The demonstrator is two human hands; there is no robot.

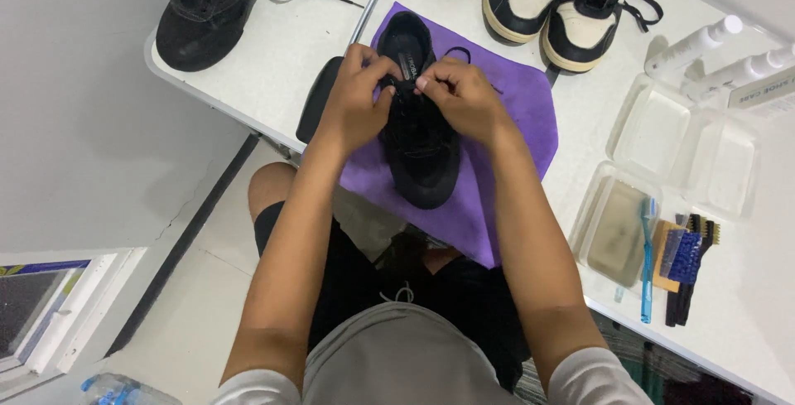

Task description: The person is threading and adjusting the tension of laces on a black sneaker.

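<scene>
My left hand and right hand pinch the black lace of the black shoe, which lies on the purple cloth on the desk. I'd best pull both ends evenly and keep the tension steady.

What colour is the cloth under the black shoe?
Purple; the cloth under the black shoe shows clearly in the head view.
</scene>
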